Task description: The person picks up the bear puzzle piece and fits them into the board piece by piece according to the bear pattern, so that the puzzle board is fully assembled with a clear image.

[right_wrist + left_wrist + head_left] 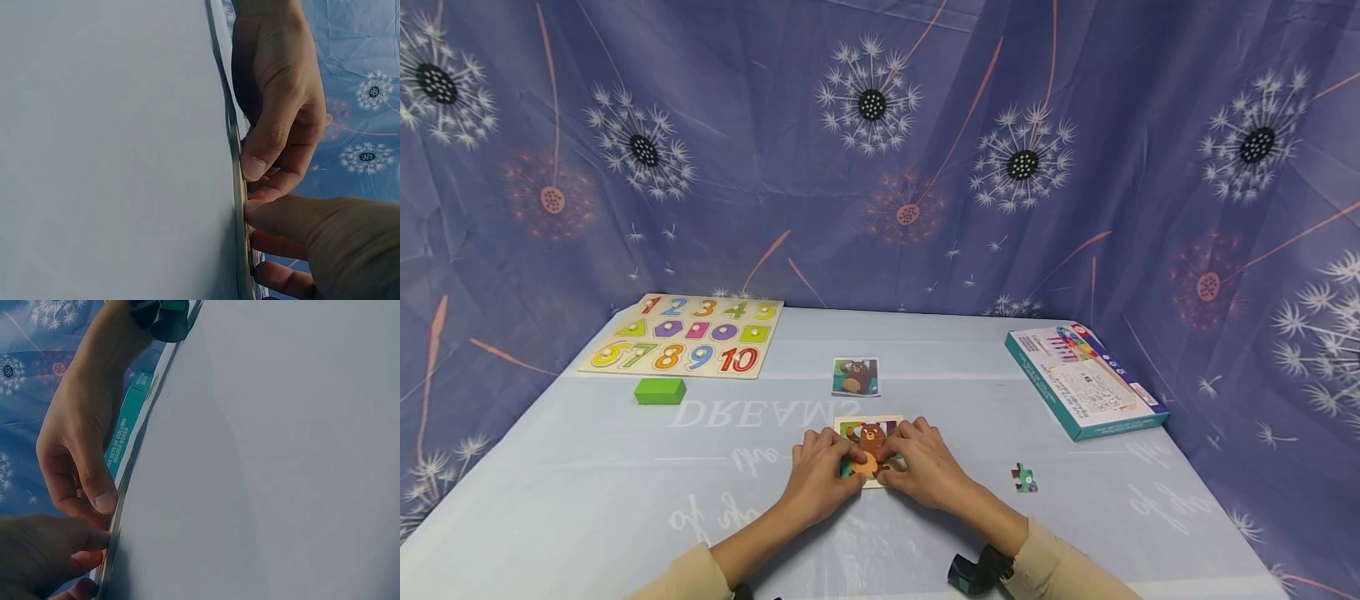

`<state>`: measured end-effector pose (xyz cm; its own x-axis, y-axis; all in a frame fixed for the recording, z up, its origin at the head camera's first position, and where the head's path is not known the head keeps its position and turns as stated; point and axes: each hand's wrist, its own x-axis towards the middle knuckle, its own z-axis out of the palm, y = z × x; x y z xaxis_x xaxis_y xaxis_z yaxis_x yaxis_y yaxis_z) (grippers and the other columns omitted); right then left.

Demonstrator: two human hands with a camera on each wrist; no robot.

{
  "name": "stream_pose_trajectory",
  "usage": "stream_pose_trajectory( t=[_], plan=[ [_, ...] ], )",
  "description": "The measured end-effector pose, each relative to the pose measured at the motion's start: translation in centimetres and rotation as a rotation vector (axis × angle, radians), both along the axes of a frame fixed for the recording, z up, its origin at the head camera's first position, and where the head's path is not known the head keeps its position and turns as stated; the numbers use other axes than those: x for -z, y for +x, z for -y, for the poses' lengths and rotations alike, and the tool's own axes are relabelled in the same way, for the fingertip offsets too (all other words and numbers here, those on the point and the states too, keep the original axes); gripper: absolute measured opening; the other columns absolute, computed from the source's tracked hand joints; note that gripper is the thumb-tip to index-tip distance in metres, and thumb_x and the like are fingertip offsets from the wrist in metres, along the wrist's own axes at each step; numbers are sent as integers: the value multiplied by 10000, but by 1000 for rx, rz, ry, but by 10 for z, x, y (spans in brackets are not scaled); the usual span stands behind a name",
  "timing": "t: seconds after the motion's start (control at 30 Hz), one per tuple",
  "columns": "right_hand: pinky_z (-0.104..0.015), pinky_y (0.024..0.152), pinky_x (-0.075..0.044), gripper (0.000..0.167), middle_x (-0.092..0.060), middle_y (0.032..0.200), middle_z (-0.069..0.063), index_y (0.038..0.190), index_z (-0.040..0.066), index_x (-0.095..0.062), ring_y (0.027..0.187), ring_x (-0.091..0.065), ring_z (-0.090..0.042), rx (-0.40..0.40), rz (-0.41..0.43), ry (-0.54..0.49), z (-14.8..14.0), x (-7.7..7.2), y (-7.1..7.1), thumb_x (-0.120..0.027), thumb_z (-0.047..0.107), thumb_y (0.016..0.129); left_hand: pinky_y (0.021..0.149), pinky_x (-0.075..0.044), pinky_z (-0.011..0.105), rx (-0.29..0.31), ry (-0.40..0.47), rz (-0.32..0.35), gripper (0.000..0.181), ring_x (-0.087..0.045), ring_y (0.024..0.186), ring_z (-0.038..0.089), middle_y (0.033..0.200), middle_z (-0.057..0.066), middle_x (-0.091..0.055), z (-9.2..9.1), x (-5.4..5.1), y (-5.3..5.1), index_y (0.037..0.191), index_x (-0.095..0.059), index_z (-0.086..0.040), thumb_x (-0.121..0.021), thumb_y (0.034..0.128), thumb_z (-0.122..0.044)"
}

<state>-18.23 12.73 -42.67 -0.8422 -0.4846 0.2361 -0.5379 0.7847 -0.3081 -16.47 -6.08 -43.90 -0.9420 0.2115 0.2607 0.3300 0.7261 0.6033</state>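
Note:
A small bear jigsaw puzzle [872, 432] in a pale wooden tray [872, 486] lies flat on the table in the head view. My left hand [822, 472] grips at its left part, with curled fingers and the thumb on the pieces. From the right, my right hand [928, 464] holds the pieces in the same way. The fingertips of both hands come close together over the bear's belly and hide part of the picture. Both wrist views show the puzzle edge-on, thumbs at its surface. A loose jigsaw piece [1025, 478] lies to the right.
Behind the puzzle lies a bear picture card [855, 377]. A number and shape board [681, 335] and a green block [660, 392] are at the left. At the right lies a teal-edged box [1086, 382]. A patterned cloth [880, 167] hangs behind the table.

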Motion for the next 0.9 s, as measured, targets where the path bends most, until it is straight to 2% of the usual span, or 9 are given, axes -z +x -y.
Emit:
stream_pose_trajectory(
  t=[0.9],
  plan=[
    [-327,774,-345,173,-580,913,78,880,228,-706,855,-429,-105,5,-1,-11,0,-1,1,-770,312,743,712,-212,323,-16,18,48,144,-349,852,151,885,-42,-498,-1,0,-1,799,-666,-207,-733,672,-212]
  ],
)
